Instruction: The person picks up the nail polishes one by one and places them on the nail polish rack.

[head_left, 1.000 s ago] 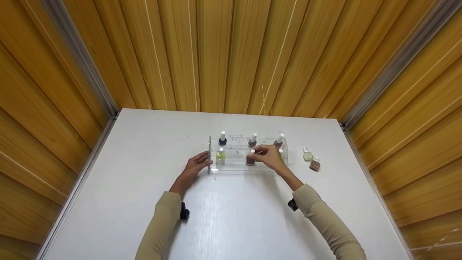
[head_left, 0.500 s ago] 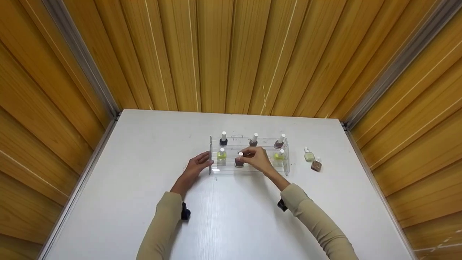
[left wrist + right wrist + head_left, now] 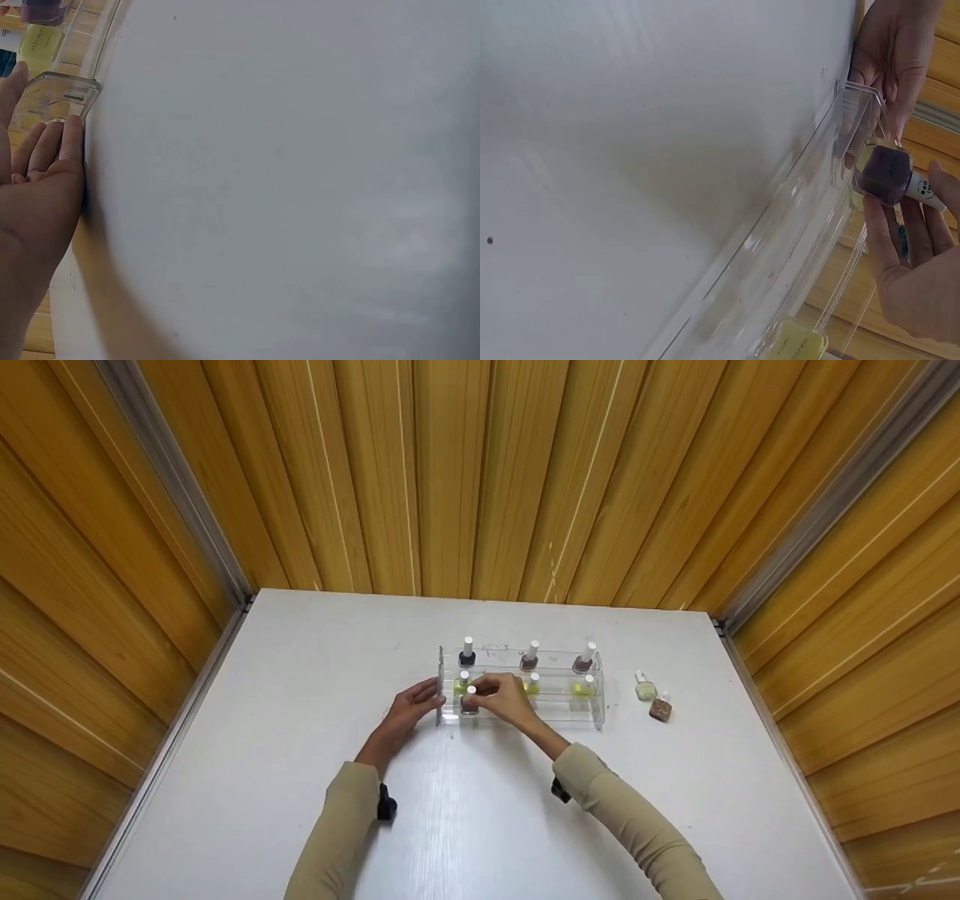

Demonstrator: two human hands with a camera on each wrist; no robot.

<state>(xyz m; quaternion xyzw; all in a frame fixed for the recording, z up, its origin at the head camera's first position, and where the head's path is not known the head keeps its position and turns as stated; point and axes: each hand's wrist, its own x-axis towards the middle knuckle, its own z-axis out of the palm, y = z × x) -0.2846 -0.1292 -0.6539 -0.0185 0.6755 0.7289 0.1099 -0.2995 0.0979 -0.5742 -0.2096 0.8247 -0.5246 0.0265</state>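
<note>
A clear stepped display rack [image 3: 555, 720] stands on the white table with nail polish bottles on its tiers. My right hand [image 3: 506, 701] pinches a dark purple nail polish bottle [image 3: 469, 706] upright at the left end of the front tier. In the right wrist view, thumb and fingers hold that purple bottle [image 3: 885, 174] near its white cap. Fairly straight fingers of my left hand [image 3: 409, 709] touch the rack's left side panel [image 3: 64, 79]. Just behind the purple bottle is a yellow bottle [image 3: 460, 687]; another yellow bottle [image 3: 533, 687] is partly hidden by the right hand.
On the middle tier's right stands a yellow bottle [image 3: 583, 688]. A black bottle [image 3: 467, 658], a brownish bottle [image 3: 529, 662] and a mauve bottle [image 3: 583, 664] line the back tier. Right of the rack, a pale green bottle [image 3: 645, 691] and a brown glitter bottle [image 3: 660, 709] lie loose.
My right hand has carried the purple bottle leftward along the rack, from near the middle to the left end. The left hand keeps its place at the side panel.
</note>
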